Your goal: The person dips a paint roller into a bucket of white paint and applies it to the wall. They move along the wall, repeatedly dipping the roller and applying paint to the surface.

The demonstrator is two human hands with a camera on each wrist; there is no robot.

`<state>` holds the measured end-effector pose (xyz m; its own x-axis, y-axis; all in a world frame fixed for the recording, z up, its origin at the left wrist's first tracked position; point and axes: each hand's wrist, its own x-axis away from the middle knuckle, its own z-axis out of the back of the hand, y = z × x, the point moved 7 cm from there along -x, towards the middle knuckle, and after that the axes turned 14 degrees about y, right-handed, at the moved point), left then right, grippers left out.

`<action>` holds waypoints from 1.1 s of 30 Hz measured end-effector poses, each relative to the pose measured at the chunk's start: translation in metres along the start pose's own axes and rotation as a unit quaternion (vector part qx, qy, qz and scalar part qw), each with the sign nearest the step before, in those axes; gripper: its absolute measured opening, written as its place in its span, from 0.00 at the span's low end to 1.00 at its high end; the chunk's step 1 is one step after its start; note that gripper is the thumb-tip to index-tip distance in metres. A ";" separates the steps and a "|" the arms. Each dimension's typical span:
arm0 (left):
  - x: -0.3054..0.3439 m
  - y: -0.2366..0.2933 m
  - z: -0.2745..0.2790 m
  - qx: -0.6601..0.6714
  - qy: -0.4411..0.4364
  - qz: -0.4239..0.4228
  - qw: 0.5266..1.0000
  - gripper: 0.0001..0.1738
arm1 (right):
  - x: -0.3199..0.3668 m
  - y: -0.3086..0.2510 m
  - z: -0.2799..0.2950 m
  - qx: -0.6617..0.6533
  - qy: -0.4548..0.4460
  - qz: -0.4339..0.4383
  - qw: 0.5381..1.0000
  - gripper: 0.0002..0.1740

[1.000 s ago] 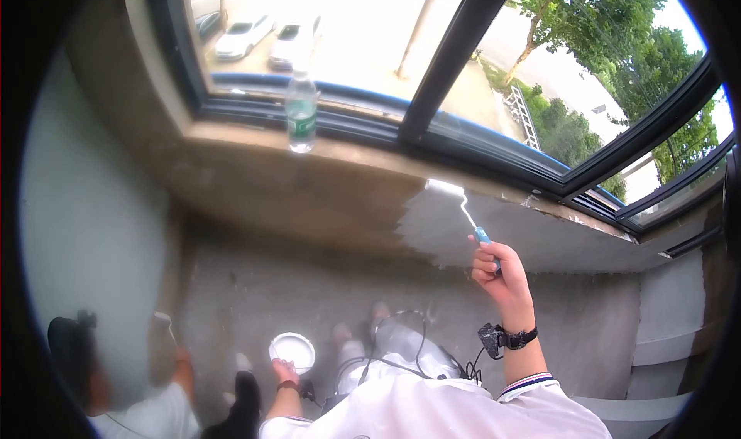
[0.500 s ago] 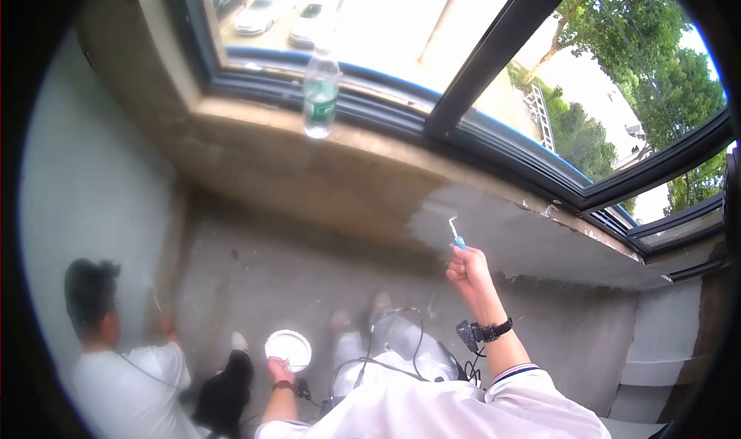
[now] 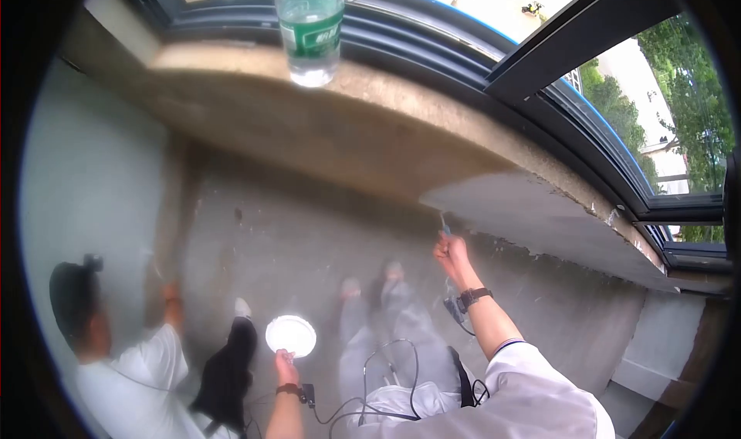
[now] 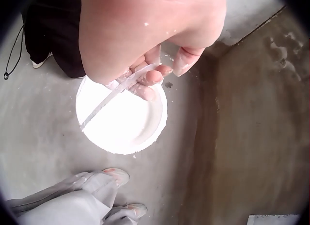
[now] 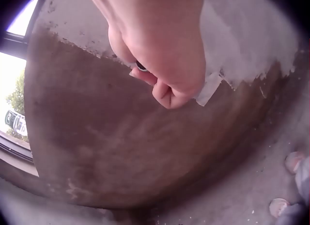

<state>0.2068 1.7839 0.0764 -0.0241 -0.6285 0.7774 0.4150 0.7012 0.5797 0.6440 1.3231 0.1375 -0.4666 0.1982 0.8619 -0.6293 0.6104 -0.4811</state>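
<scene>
My right hand [image 3: 452,255] grips the blue handle [image 3: 445,229] of a paint roller. In the right wrist view its white roller sleeve [image 5: 209,89] shows partly behind the hand, at the ragged edge between the pale painted area [image 5: 237,40] and the bare brown wall [image 5: 121,133]. My left hand [image 3: 285,371] holds a round white bucket [image 3: 268,336] low at my left side. In the left wrist view, curled fingers hook under its thin handle [image 4: 107,100], and white paint spots the skin. White paint fills the view inside the bucket.
A water bottle [image 3: 312,34] with a green label stands on the window sill [image 3: 386,96]. Dark window frames [image 3: 532,88] run above the wall. At my left another person [image 3: 139,377] in a white shirt faces the side wall. Cables [image 3: 386,412] hang across my lap.
My right hand has brought the roller down from just under the sill to the lower part of the painted patch. The head view has shifted, so the bottle looks larger. The bucket stays in my left hand.
</scene>
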 end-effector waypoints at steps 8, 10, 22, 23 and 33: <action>0.016 0.001 -0.044 -0.066 -0.043 -0.017 0.997 0.06 | -0.031 0.007 0.010 -0.019 -0.032 -0.036 0.999 0.07; 0.015 -0.001 -0.060 -0.065 -0.035 -0.012 0.997 0.07 | 0.001 -0.011 0.011 -0.067 -0.022 -0.056 0.996 0.07; 0.031 0.008 -0.134 -0.060 -0.088 -0.038 0.994 0.09 | 0.099 -0.052 0.034 -0.066 -0.066 0.006 0.996 0.12; 0.032 0.013 -0.136 -0.060 -0.080 -0.036 0.994 0.09 | 0.083 -0.044 0.031 -0.058 -0.060 0.010 0.996 0.12; 0.051 0.048 -0.130 -0.190 -0.095 -0.099 0.972 0.08 | -0.054 0.002 0.050 -0.004 -0.041 -0.028 0.999 0.10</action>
<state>0.3436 1.7417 0.1116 -0.2907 -0.6390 0.7121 0.6905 0.3751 0.6184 0.6366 1.2754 0.0821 -0.4801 0.0994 0.8716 -0.6516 0.6248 -0.4302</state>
